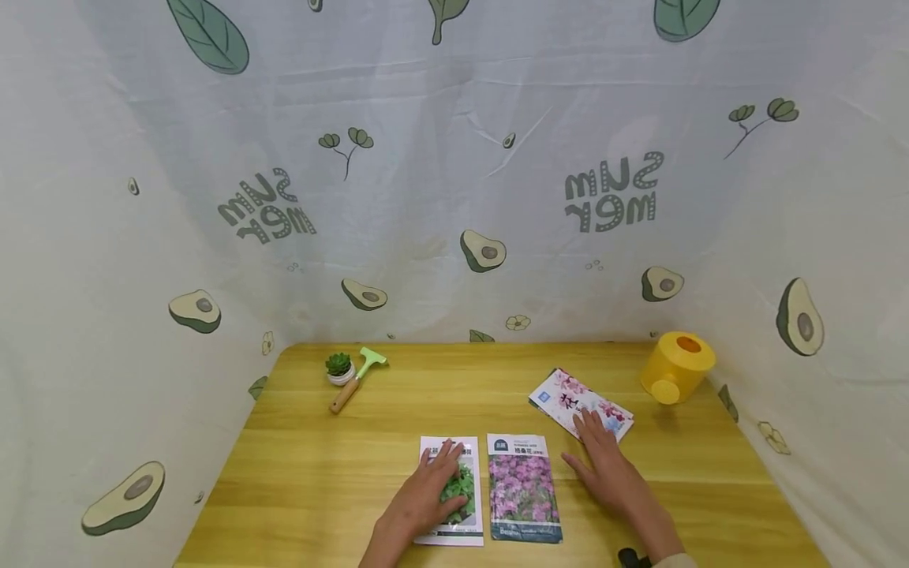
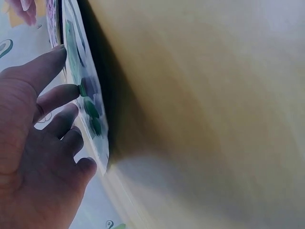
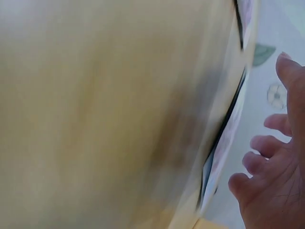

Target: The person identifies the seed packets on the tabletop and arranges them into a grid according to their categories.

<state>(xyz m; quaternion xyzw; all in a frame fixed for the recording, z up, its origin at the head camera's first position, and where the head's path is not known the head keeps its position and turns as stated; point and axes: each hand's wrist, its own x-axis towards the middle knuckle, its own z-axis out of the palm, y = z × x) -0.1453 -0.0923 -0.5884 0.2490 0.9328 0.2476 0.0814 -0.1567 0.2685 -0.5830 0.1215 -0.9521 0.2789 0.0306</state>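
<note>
Two hands [image 1: 420, 495] [image 1: 615, 475], fingers [image 1: 593, 429] loosely spread and holding nothing, flank the middle, pink-flowered packet [image 1: 524, 489] labelled “格桑花”.

On the tabletop [image 1: 298, 473], the left packet [image 1: 465, 483] is laid at seven o'clock, the right packet [image 1: 524, 489] at five; a watering can [image 1: 678, 368] at two, stacked packets [image 1: 568, 394] at its eight, a potted plant [image 1: 340, 368] at ten, a garden tool [image 1: 351, 387] just beside it
</note>
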